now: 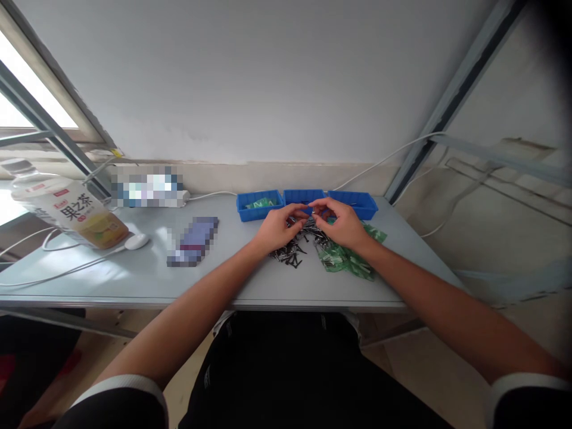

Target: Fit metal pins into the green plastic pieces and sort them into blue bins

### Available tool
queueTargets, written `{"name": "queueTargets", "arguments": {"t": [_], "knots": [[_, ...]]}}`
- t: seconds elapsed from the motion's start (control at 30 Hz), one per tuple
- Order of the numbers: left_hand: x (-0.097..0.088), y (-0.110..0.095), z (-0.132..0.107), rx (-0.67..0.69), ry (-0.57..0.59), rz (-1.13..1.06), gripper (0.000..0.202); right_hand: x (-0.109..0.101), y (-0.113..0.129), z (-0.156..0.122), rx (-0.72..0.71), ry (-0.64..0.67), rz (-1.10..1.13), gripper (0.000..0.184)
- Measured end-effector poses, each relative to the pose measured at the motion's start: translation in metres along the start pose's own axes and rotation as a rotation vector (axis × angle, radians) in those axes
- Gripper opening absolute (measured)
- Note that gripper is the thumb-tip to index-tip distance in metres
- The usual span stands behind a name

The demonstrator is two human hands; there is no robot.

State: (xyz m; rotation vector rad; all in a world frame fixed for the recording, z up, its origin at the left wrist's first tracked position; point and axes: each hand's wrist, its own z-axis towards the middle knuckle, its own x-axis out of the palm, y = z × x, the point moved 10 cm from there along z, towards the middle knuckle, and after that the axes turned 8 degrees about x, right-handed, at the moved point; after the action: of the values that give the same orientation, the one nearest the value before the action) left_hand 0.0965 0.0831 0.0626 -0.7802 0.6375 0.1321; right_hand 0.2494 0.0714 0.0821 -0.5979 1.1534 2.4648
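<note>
My left hand [282, 227] and my right hand [340, 223] meet fingertip to fingertip over a heap of dark screws [286, 253] on the table. Both have their fingers curled in toward the thumb. Something tiny shows at the right fingertips, too small to name; what the left fingers hold, if anything, is hidden. Under and beside my right hand lies a green plastic bag [344, 262] with pale slender pieces inside. Behind the hands stand three blue bins: the left bin [243, 214] has a green packet in it, the middle bin [304, 193] and right bin [369, 211] are partly covered.
A tilted drink bottle [75, 208] stands at the table's left, by a white cable with a rounded end [136, 241]. A blurred flat item [194, 241] lies left of my arm. Metal posts [429, 137] rise at the sides, and a wall [268, 89] closes the back.
</note>
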Motion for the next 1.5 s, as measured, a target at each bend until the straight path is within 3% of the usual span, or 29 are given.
{"name": "queueTargets", "arguments": {"t": [0.33,0.57,0.9,1.27,1.5], "knots": [[-0.004,-0.004,0.0,0.05,-0.037,0.049,0.042,0.004,0.004,-0.003,0.004,0.011,0.061,0.024],[-0.013,-0.021,0.002,0.174,-0.069,0.201,0.039,-0.001,-0.001,-0.003,0.041,-0.033,0.091,0.031],[-0.003,-0.023,0.001,0.193,-0.023,0.199,0.047,0.0,-0.004,-0.003,0.039,-0.037,0.097,0.038],[-0.01,-0.031,0.002,0.235,-0.086,0.131,0.028,0.011,-0.013,-0.001,0.085,0.031,0.207,0.049],[-0.012,-0.011,0.005,0.137,-0.123,0.01,0.021,0.014,-0.014,-0.002,0.073,0.06,0.228,0.048]]}}
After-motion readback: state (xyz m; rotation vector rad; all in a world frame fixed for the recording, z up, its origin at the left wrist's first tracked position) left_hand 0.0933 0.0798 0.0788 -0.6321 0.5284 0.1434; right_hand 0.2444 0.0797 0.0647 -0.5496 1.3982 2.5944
